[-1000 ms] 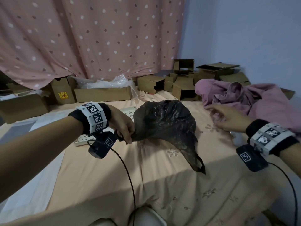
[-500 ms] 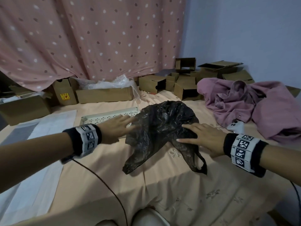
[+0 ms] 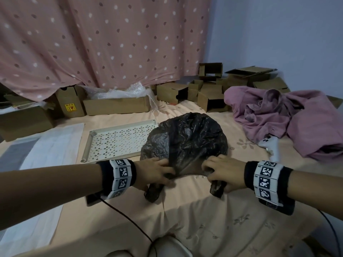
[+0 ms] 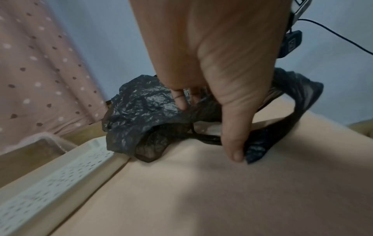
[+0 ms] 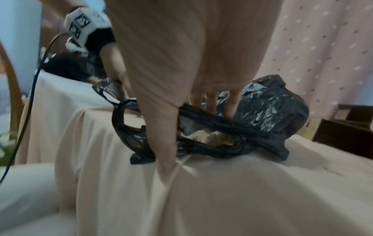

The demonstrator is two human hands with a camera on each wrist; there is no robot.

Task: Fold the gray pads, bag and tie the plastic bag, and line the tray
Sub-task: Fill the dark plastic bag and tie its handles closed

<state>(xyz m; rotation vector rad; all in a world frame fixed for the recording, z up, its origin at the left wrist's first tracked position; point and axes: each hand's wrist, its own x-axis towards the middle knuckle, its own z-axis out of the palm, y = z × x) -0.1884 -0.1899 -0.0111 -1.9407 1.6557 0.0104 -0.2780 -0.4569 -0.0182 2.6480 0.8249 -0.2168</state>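
- The black plastic bag (image 3: 185, 138) sits bulging on the peach bedsheet (image 3: 213, 219), just right of the perforated white tray (image 3: 115, 141); its left edge overlaps the tray's right end.
- The left hand (image 3: 154, 173) grips the bag's left handle loop: in the left wrist view the thumb (image 4: 234, 140) pinches the dark strip against the sheet while the fingers curl into the bag's mouth.
- The right hand (image 3: 220, 172) grips the right handle loop; in the right wrist view the thumb (image 5: 163, 143) runs down through the loop and the fingers (image 5: 212, 102) press on the film behind it.
- Both handle ends hang out below the hands toward the person.
- Through the bag's open mouth something pale shows in the right wrist view; what it is cannot be told.
- A white sheet with a gray area (image 3: 37, 164) lies flat left of the tray.
- Cardboard boxes (image 3: 115, 106) line the polka-dot pink curtain (image 3: 104, 39).
- A crumpled purple garment (image 3: 289, 119) lies at the far right, well apart from the bag.
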